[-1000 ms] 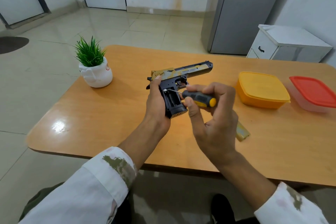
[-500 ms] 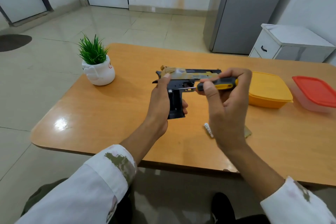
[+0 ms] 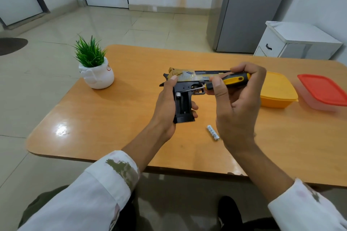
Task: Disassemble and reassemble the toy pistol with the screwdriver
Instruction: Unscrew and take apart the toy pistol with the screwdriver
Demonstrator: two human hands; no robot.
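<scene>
No wording can be read for certain. The toy pistol (image 3: 189, 77) has a short line of tiny print on its gold slide, just left of the right hand's (image 3: 236, 107) thumb on the screwdriver (image 3: 232, 79), too blurred to make out. Dark marks on the small white battery (image 3: 213, 133) near that hand's wrist, and a red round emblem on the plant pot (image 3: 97, 78), far left of the left hand's (image 3: 167, 107) fingers, are also illegible.

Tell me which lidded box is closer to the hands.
The yellow box, just beyond the right hand; the red-lidded box sits farther right.
</scene>
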